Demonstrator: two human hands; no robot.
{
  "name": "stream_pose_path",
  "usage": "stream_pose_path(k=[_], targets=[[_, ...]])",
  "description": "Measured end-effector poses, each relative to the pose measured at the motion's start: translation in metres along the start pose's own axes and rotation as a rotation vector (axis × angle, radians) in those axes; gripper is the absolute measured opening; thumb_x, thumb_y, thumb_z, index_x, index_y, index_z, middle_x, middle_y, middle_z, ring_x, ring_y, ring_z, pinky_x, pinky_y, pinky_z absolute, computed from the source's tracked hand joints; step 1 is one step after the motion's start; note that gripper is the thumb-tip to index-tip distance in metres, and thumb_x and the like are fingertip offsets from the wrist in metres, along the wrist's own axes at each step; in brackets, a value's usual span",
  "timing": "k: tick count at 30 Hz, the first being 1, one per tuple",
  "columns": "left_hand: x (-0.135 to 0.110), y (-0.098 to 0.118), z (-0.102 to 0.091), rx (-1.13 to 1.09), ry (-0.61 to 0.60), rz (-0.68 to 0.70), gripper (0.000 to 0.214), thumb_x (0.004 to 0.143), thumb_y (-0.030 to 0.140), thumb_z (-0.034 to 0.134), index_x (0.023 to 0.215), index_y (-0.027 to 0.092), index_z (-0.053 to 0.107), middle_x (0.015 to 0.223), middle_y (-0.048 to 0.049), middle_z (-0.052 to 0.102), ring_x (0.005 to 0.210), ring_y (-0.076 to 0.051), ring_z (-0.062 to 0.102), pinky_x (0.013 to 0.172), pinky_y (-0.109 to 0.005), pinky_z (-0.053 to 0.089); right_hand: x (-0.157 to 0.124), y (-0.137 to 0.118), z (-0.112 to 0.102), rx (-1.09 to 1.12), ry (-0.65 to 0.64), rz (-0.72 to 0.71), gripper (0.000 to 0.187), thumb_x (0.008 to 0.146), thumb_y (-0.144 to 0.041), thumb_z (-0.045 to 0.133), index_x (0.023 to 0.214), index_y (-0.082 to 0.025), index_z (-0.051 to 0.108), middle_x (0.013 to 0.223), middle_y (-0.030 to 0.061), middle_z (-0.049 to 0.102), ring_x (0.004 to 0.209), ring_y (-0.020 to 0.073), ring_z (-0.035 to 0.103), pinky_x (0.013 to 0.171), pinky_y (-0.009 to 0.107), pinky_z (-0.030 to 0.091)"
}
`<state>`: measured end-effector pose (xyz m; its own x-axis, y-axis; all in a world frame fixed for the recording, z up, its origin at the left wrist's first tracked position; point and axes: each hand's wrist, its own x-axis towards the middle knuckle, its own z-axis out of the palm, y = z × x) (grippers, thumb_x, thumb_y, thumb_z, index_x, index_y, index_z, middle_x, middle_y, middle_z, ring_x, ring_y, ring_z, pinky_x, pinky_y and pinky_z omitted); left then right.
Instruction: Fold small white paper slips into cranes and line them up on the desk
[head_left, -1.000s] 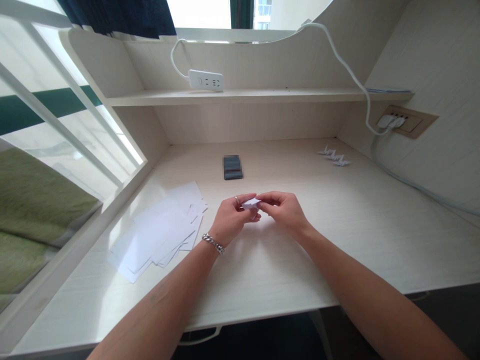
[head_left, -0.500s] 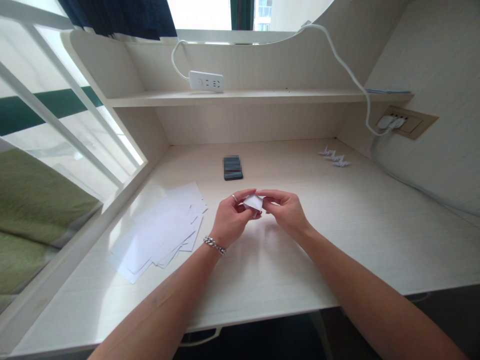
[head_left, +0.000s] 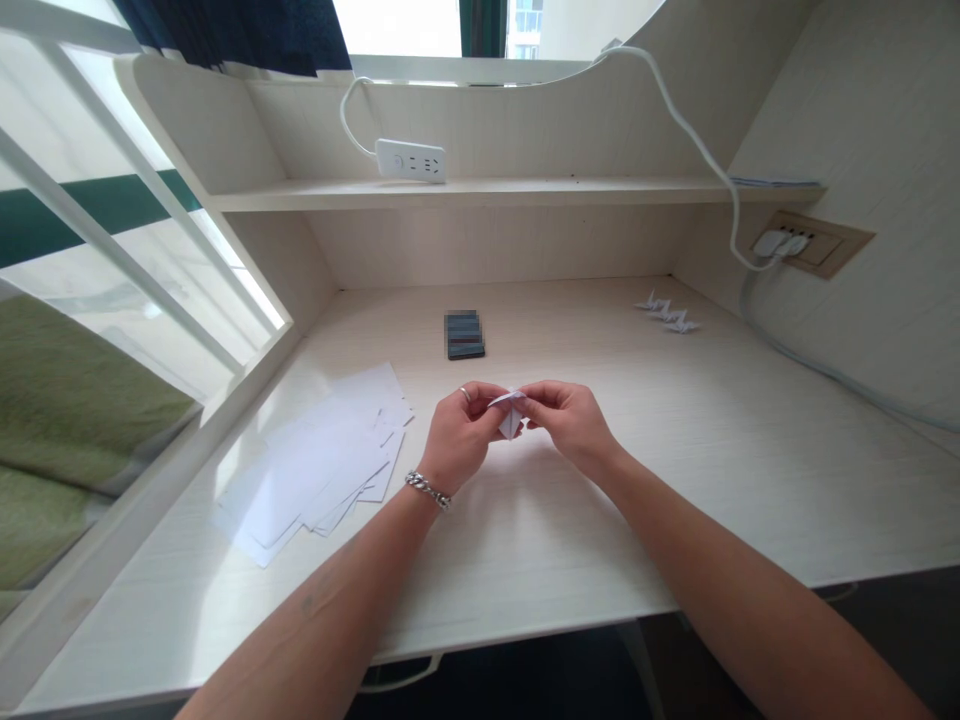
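A small piece of folded white paper [head_left: 510, 422] is held between both hands above the middle of the desk. My left hand [head_left: 463, 432], with a ring on a finger and a chain bracelet at the wrist, grips its left side, the thumb across the front. From the right, my right hand [head_left: 574, 420] pinches the upper part between thumb and forefinger. The paper narrows to a point at the bottom, with a crease down its middle. Its back is hidden by my fingers.
Loose white sheets [head_left: 322, 460] lie overlapping at the left. A dark phone-like object [head_left: 464, 335], partly pixelated, lies beyond my hands. Several folded paper cranes [head_left: 667, 313] stand at the back right. A power strip [head_left: 410, 161] rests on the shelf [head_left: 510, 193].
The right thumb and forefinger have moved in onto the paper's upper edge. The paper's top flap has spread, and its lower pointed part now shows at the front.
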<state>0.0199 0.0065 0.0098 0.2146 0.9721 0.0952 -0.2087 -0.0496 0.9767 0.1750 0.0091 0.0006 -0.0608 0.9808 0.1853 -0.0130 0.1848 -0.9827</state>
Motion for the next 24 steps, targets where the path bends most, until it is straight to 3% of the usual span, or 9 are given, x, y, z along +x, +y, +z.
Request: stream_pose_path(k=[11, 16, 20, 24], targets=[[0.0038, -0.0074, -0.0042, 0.116, 0.04, -0.036, 0.037, 0.072, 0.046, 0.075, 0.085, 0.013, 0.064, 0.073, -0.007, 0.07, 0.066, -0.017, 0.067, 0.062, -0.031, 0.058, -0.0015, -0.0001, 0.0028, -0.053, -0.015, 0.078, 0.033, 0.076, -0.05, 0.068, 0.083, -0.017, 0.068, 0.071, 0.0027, 0.068, 0.066, 0.0151, 0.064, 0.058, 0.026, 0.05], [0.0038, -0.0057, -0.0038, 0.114, 0.009, -0.073, 0.037, 0.07, 0.046, 0.076, 0.08, 0.012, 0.065, 0.068, -0.0057, 0.068, 0.062, -0.015, 0.064, 0.059, -0.029, 0.056, -0.0006, 0.0021, 0.0012, -0.101, 0.044, -0.056, 0.026, 0.074, -0.043, 0.072, 0.086, -0.02, 0.075, 0.085, 0.0055, 0.073, 0.079, 0.0197, 0.066, 0.067, 0.03, 0.052], [0.0025, -0.0018, -0.0027, 0.077, -0.045, -0.113, 0.033, 0.067, 0.039, 0.079, 0.08, 0.012, 0.066, 0.07, -0.0063, 0.069, 0.063, -0.015, 0.064, 0.063, -0.03, 0.056, -0.0006, -0.0007, -0.0014, -0.105, 0.058, -0.099, 0.019, 0.071, -0.04, 0.075, 0.078, -0.023, 0.077, 0.089, 0.0053, 0.073, 0.09, 0.0237, 0.066, 0.08, 0.036, 0.051], [0.0018, -0.0002, -0.0036, 0.142, -0.068, -0.135, 0.023, 0.065, 0.026, 0.078, 0.077, 0.012, 0.066, 0.067, -0.0043, 0.067, 0.062, -0.014, 0.062, 0.058, -0.026, 0.051, -0.0033, -0.0072, -0.0026, -0.097, 0.008, -0.051, 0.016, 0.07, -0.037, 0.075, 0.076, -0.023, 0.078, 0.09, 0.0055, 0.073, 0.09, 0.0239, 0.066, 0.082, 0.038, 0.051]])
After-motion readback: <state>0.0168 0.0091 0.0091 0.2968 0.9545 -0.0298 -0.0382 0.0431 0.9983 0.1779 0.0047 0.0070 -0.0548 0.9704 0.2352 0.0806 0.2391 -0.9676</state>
